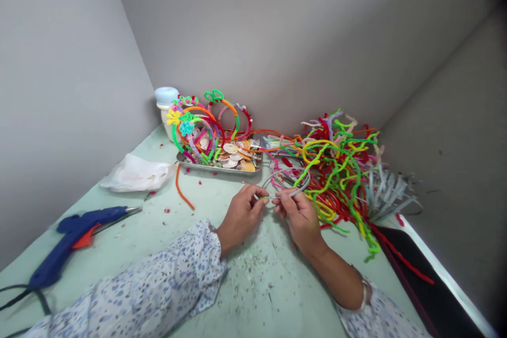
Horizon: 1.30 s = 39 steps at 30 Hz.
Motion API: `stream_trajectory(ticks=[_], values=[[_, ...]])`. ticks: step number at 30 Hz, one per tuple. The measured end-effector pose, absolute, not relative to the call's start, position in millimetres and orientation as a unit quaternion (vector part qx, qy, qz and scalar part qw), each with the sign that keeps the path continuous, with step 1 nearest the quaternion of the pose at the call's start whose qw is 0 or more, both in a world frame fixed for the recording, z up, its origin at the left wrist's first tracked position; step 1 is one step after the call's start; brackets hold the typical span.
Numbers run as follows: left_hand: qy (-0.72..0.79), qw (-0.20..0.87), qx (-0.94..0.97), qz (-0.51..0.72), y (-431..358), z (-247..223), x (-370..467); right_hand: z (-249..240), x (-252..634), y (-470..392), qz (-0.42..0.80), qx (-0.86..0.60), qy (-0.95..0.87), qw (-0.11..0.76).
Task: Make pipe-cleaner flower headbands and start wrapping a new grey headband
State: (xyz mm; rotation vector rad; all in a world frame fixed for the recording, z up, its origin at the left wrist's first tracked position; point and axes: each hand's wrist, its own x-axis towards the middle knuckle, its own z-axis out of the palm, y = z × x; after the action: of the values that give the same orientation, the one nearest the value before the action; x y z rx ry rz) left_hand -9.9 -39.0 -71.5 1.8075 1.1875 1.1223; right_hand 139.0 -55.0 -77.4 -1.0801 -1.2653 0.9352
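Observation:
A thin grey ring (285, 170) is held up near the middle of the view, in front of the pile of fuzzy stems. My left hand (244, 215) pinches its near edge at the left, with a small bit of yellow-green showing at the fingertips. Close beside it, my right hand (300, 220) grips the same near edge, thumb and fingers pressed together. The two hands are a small gap apart, just above the table. What lies under the fingertips is hidden.
A metal tray (222, 167) holds shells and colourful decorated hoops (198, 132). Colourful fuzzy stems (336, 169) are heaped at the right, by a dark flat object (420, 280). A blue glue gun (79, 235), a plastic bag (137, 173) and a blue-lidded jar (167, 96) stand left.

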Motion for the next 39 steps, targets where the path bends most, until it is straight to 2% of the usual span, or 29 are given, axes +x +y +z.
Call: stream_trajectory(ticks=[24, 33, 39], values=[[0.422, 0.341, 0.735, 0.407, -36.9, -66.1, -11.3, -80.0, 138.7, -55.7, 0.402, -0.448, -0.550, 0.579], [0.429, 0.412, 0.686, 0.419, -35.9, -72.1, -10.6, -79.0, 139.1, -52.2, 0.423, -0.459, -0.512, 0.590], [0.429, 0.419, 0.684, 0.415, -34.3, -74.1, -10.8, -78.8, 138.1, -52.5, 0.427, -0.455, -0.517, 0.586]])
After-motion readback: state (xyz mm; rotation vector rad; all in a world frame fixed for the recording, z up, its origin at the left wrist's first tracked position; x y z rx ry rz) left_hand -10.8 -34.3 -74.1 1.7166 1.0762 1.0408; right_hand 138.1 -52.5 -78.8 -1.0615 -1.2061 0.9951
